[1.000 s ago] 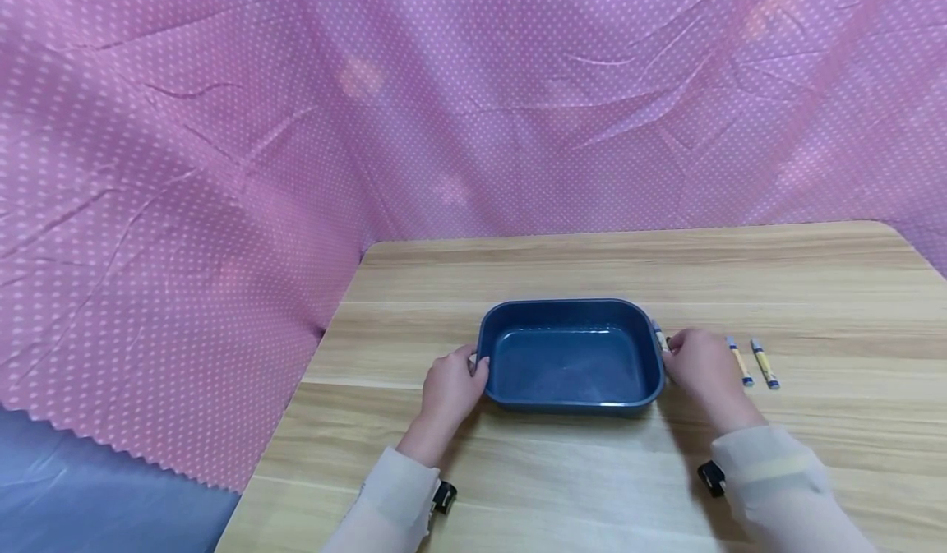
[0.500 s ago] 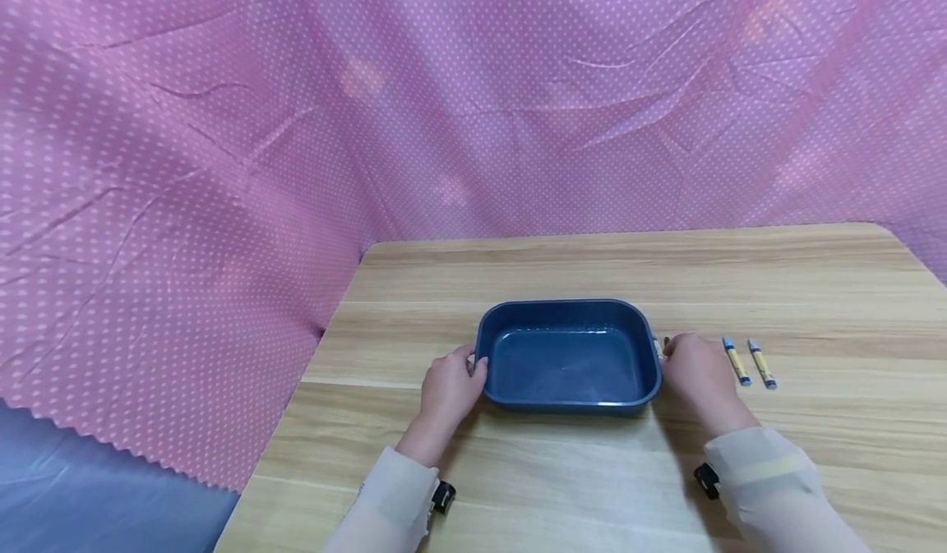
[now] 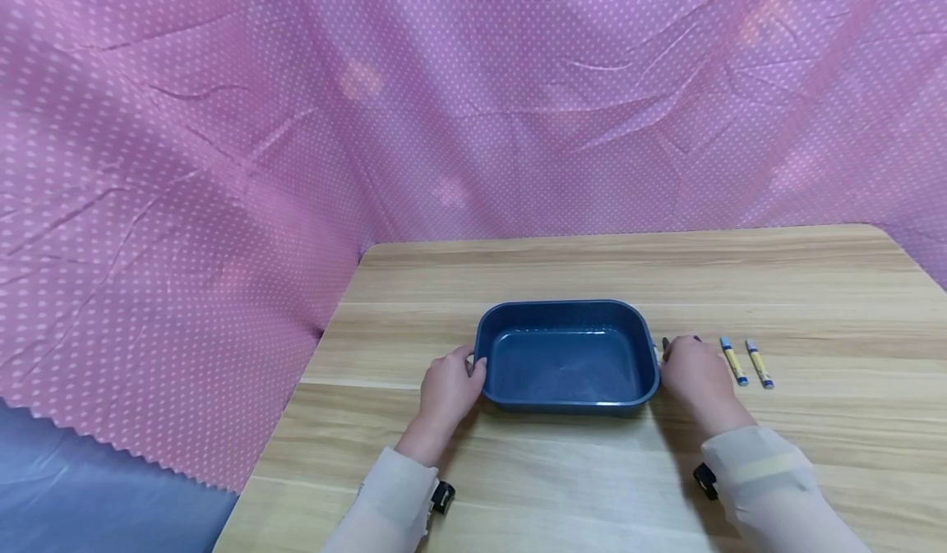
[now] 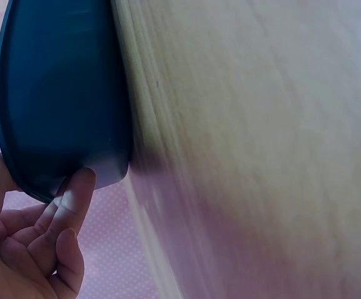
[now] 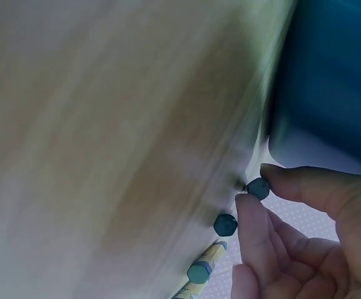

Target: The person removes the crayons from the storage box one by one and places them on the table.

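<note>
A dark blue rectangular dish [image 3: 570, 406] with rounded corners stands on the table. At its left end my left hand [image 3: 447, 389] grips it, thumb at the rim and fingertips against the outer wall in the left wrist view. Close to the right end, my right hand [image 3: 695, 372] pinches a crayon [image 5: 258, 189] with a dark six-sided end between thumb and forefinger. Another dark-ended crayon [image 5: 225, 225] lies just beside those fingers. The hand mostly hides both from above. Farther right, two yellow-wrapped crayons [image 3: 734, 361] with blue ends lie side by side.
The wood-patterned table [image 3: 562, 487] reaches back to a pink polka-dot cloth [image 3: 518, 142] hanging behind and to the left. Blue fabric [image 3: 96, 487] shows below at the lower left.
My right hand has moved slightly down and left. The pale crayon seen along the dish's right edge is now almost hidden, and a dark tip shows behind the hand. My left hand holds still.
</note>
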`<state>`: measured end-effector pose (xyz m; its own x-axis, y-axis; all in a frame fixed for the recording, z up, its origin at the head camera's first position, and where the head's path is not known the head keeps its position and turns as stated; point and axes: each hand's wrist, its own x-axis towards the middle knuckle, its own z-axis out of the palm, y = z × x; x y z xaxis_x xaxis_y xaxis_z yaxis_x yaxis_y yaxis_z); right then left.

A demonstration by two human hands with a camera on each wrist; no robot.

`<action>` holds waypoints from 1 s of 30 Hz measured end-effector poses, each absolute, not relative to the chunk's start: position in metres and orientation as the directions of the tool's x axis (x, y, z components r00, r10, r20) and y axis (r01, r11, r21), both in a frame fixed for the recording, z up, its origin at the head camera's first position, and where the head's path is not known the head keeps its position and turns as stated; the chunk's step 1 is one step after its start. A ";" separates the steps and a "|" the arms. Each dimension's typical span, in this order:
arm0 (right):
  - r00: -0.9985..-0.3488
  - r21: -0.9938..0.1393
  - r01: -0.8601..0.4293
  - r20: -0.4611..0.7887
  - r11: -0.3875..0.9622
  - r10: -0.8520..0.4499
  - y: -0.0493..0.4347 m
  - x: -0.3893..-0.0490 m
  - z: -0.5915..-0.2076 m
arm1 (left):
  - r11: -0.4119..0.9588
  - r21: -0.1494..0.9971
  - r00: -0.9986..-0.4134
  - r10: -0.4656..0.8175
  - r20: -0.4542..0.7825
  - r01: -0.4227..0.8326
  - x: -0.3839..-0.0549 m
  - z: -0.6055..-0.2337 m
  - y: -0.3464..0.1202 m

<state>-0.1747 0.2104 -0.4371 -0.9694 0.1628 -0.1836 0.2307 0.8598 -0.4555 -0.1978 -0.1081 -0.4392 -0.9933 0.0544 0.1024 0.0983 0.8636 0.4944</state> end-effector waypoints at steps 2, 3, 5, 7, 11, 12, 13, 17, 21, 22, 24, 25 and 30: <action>-0.968 -0.451 0.234 -0.194 0.861 0.162 0.210 -0.175 -0.436 | 0.863 0.496 -0.993 0.055 0.102 0.099 -0.198 -0.440 -0.108; -0.967 -0.450 0.236 -0.199 0.861 0.160 0.210 -0.175 -0.436 | 0.863 0.496 -0.993 0.055 0.102 0.099 -0.198 -0.440 -0.108; -0.966 -0.450 0.239 -0.204 0.860 0.162 0.210 -0.175 -0.435 | 0.862 0.497 -0.993 0.056 0.105 0.101 -0.199 -0.440 -0.108; -0.965 -0.450 0.239 -0.205 0.860 0.161 0.210 -0.175 -0.435 | 0.863 0.495 -0.993 0.057 0.107 0.104 -0.199 -0.440 -0.107; -0.964 -0.447 0.242 -0.214 0.861 0.159 0.210 -0.175 -0.436 | 0.864 0.494 -0.993 0.056 0.107 0.102 -0.199 -0.439 -0.107; -0.963 -0.445 0.243 -0.216 0.862 0.160 0.210 -0.175 -0.436 | 0.863 0.495 -0.993 0.055 0.106 0.100 -0.199 -0.439 -0.107; -0.962 -0.442 0.245 -0.219 0.863 0.161 0.210 -0.175 -0.436 | 0.862 0.498 -0.993 0.054 0.105 0.099 -0.199 -0.439 -0.107; -0.960 -0.435 0.249 -0.227 0.866 0.162 0.210 -0.176 -0.437 | 0.860 0.502 -0.994 0.051 0.100 0.095 -0.199 -0.439 -0.106; -0.958 -0.437 0.254 -0.240 0.863 0.160 0.210 -0.176 -0.436 | 0.861 0.500 -0.993 0.053 0.102 0.097 -0.199 -0.440 -0.106; -0.957 -0.438 0.255 -0.240 0.862 0.161 0.210 -0.176 -0.436 | 0.860 0.501 -0.993 0.054 0.102 0.098 -0.199 -0.440 -0.106; -0.955 -0.443 0.261 -0.248 0.858 0.162 0.210 -0.176 -0.435 | 0.861 0.499 -0.993 0.055 0.105 0.101 -0.199 -0.440 -0.107; -0.955 -0.443 0.261 -0.249 0.858 0.162 0.210 -0.175 -0.435 | 0.861 0.499 -0.993 0.054 0.106 0.100 -0.199 -0.440 -0.107; -0.959 -0.443 0.252 -0.236 0.860 0.159 0.211 -0.175 -0.434 | 0.862 0.497 -0.993 0.054 0.108 0.102 -0.199 -0.441 -0.107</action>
